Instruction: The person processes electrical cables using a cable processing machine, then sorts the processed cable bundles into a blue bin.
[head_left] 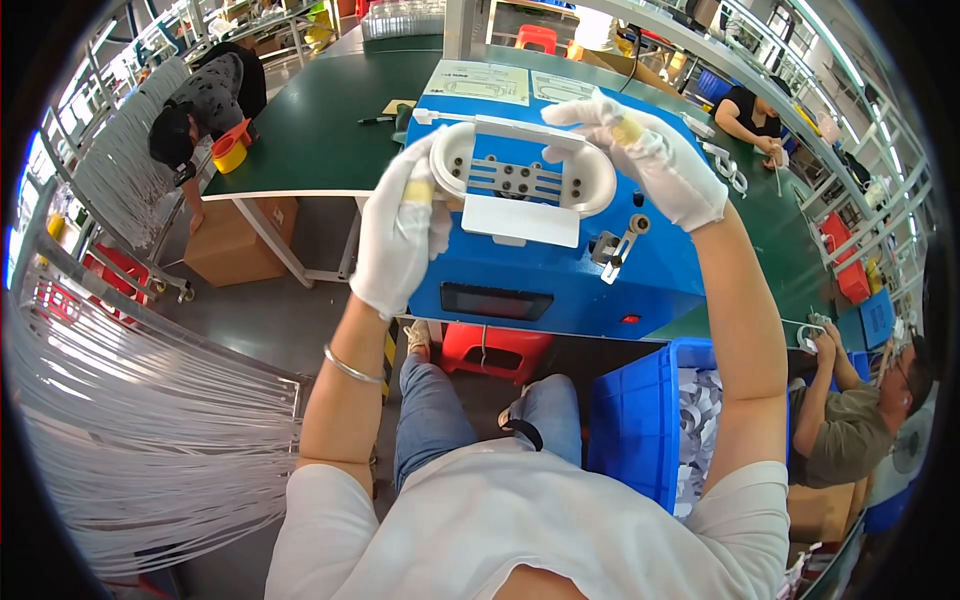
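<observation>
**White moulded part held over the blue machine: handling notes**

Head view. Both hands wore white cloth gloves. The left hand [398,235] gripped the left rounded end of a white plastic part [520,180], an oval frame with a flat tab hanging from its lower edge and a thin bar along the top. The right hand [655,160] reached over from the far side, its fingers [590,110] closed on the bar and the upper right rim. The part was held up in front of a blue box-shaped machine [560,275] standing on the green counter [320,130], pressed against or just above the machine's perforated face; contact could not be told.

Judgement: the part looked light and stiff, a thin-walled moulding, smooth and likely a little slippery even under cloth. The bar and tab looked like the weak spots; the thick rounded ends seemed the safest hold.

Relative position: the part lay between the two hands, thumbs toward the wearer, fingers wrapped behind the rim.

A blue bin [640,420] of white pieces stood beside the right knee.
</observation>
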